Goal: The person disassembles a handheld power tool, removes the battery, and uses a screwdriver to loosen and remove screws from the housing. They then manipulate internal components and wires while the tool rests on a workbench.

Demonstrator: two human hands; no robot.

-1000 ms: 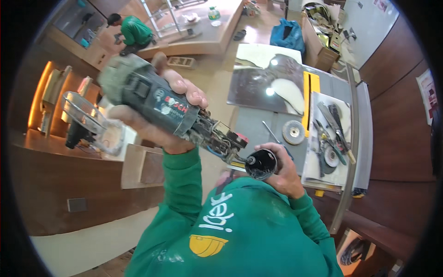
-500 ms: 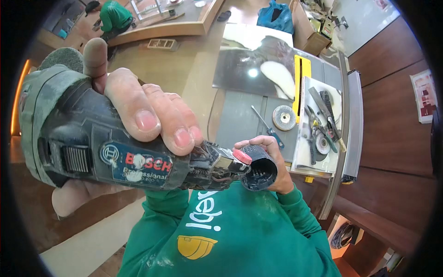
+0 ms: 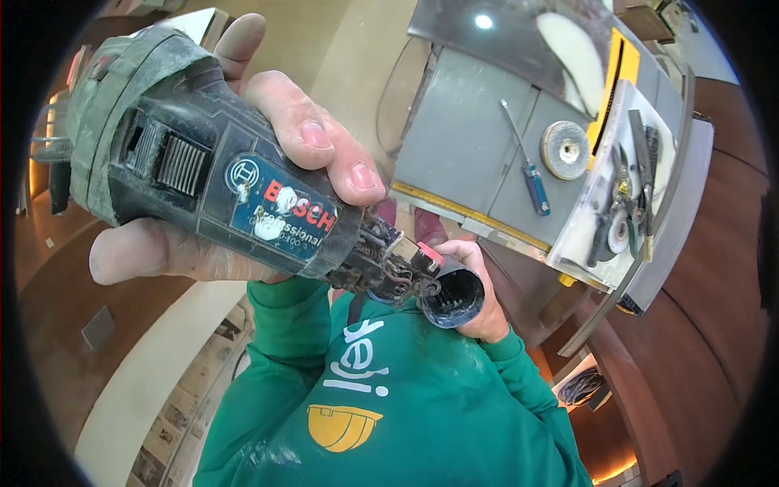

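My left hand is wrapped round the body of a dusty black and blue angle grinder, its head toward the upper left. The grinder's rear end is uncovered, so wires, inner parts and a small red dial show. Closed round a black, hollow rear housing cover, my right hand keeps it close beside that bare end. The cover's round opening faces up, and I cannot tell whether it touches the grinder. Some fingers of the right hand are hidden behind the cover.
Ahead to the right, a grey work table carries a screwdriver and a round abrasive disc. A white board at its right edge holds pliers and other hand tools. A glossy dark sheet lies farther back.
The view has shifted, and a person in green at the far left has left it. The grinder now slants more steeply, its bare end lower right. Both hands keep their holds.
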